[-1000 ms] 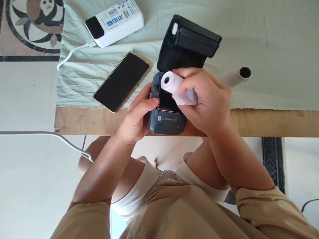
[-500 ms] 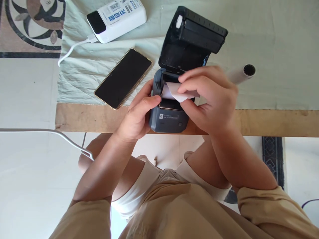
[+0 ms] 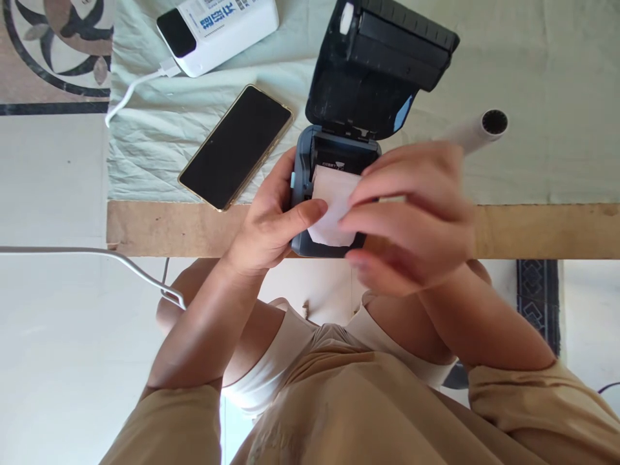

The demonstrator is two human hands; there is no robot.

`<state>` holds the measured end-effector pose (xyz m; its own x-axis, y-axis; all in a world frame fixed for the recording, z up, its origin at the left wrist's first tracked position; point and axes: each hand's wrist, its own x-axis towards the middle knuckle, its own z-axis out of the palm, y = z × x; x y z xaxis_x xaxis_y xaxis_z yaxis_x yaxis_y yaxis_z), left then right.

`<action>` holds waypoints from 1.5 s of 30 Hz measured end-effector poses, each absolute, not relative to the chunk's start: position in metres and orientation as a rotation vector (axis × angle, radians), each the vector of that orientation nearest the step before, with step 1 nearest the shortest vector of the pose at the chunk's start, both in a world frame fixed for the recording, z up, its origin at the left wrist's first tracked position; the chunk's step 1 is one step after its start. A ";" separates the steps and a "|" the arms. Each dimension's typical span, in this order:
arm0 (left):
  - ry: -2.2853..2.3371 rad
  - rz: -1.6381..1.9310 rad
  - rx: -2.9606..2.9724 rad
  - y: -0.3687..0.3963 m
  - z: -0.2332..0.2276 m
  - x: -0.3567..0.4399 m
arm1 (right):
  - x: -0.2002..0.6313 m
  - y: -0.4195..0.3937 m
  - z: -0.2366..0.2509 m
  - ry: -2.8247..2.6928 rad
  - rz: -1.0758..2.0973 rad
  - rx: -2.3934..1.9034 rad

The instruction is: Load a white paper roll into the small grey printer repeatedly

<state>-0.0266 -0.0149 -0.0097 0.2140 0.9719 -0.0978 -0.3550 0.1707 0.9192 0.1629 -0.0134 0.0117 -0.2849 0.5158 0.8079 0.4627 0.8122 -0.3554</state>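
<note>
A small dark grey-blue label printer [image 3: 301, 245] stands at the table's front edge, its black lid [image 3: 361, 97] swung up and back. My left hand [image 3: 271, 223] grips the printer's left side, and its thumb presses on a white paper strip [image 3: 334, 194]. This strip lies out over the printer's front, covering most of the lower face. By the strip's right edge is my right hand [image 3: 411, 216], blurred by motion. Its fingers are spread, the thumb well apart from them, and the fingertips overlap the paper; whether they touch it I cannot tell.
Left of the printer lies a phone [image 3: 237, 147] with a dark screen. A white power bank [image 3: 227, 32] with a plugged-in white cable [image 3: 130, 93] is behind it. Beyond my right hand lies a white cylinder [image 3: 477, 132] with a dark end. Green cloth [image 3: 547, 129] covers the wooden table [image 3: 542, 231].
The paper strip has come forward and now lies flat over the printer's front under my left thumb. My right hand has let go of it, its fingers spreading.
</note>
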 end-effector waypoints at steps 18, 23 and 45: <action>0.666 1.145 1.152 0.002 -0.041 -0.042 | 0.178 -0.004 0.009 -2.006 0.332 -1.077; 0.751 1.133 1.111 -0.004 -0.027 -0.038 | 0.184 -0.003 0.006 -1.959 0.172 -0.909; 0.701 1.134 1.045 -0.008 -0.028 -0.043 | 0.180 -0.002 0.013 -1.781 1.307 -1.115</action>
